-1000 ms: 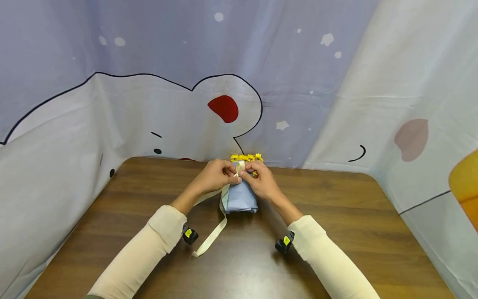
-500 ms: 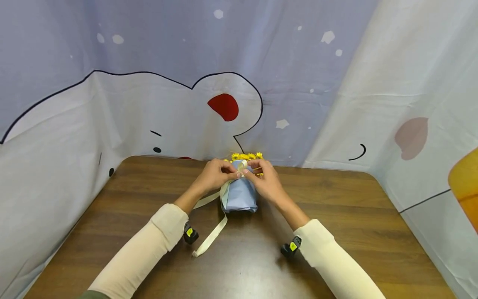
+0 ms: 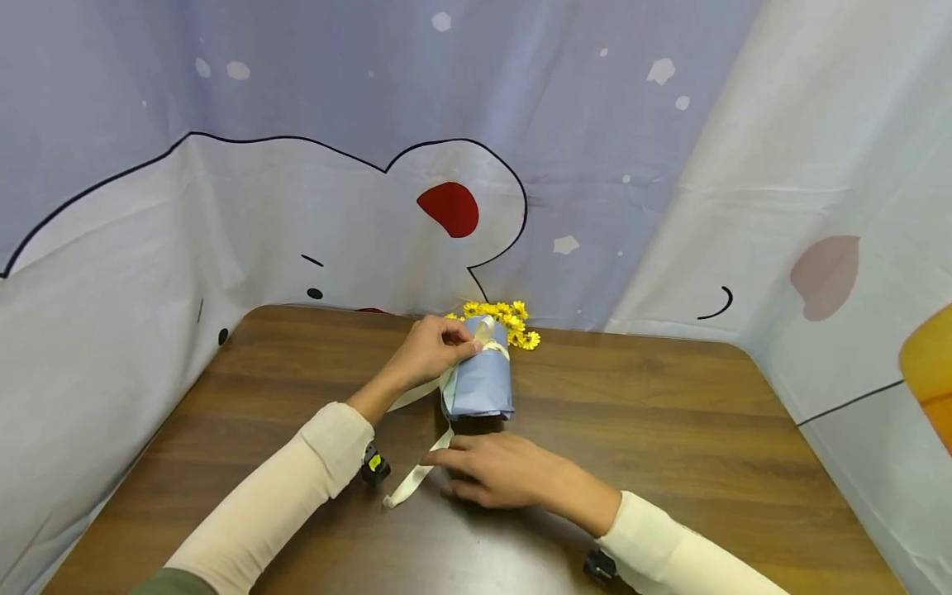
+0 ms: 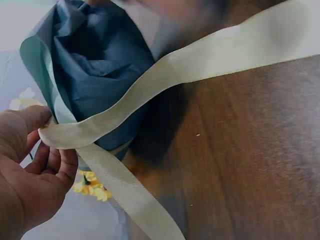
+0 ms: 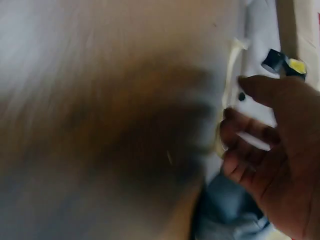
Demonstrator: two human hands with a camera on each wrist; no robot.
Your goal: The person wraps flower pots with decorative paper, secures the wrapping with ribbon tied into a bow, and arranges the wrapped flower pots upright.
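Note:
A bouquet of yellow flowers (image 3: 513, 322) lies on the table, wrapped in blue paper (image 3: 482, 384). Cream ribbon (image 3: 494, 347) goes around the wrap, with a loop standing up on top. My left hand (image 3: 431, 351) pinches the ribbon at the loop's base between thumb and fingers, as the left wrist view also shows. Two ribbon tails (image 4: 125, 100) trail from there. One tail (image 3: 409, 486) runs down the table toward me. Over that tail reaches my right hand (image 3: 506, 471), fingers loosely extended and holding nothing; it is blurred in the right wrist view.
The brown wooden table (image 3: 669, 430) ends at the back against a printed fabric curtain (image 3: 335, 223). The flower heads lie close to that back edge. A small black wrist camera (image 3: 375, 464) sits on the left wrist.
My right hand has let go of the ribbon loop and moved down toward me, over the loose tail. The left hand stays at the knot. More flowers show on the right.

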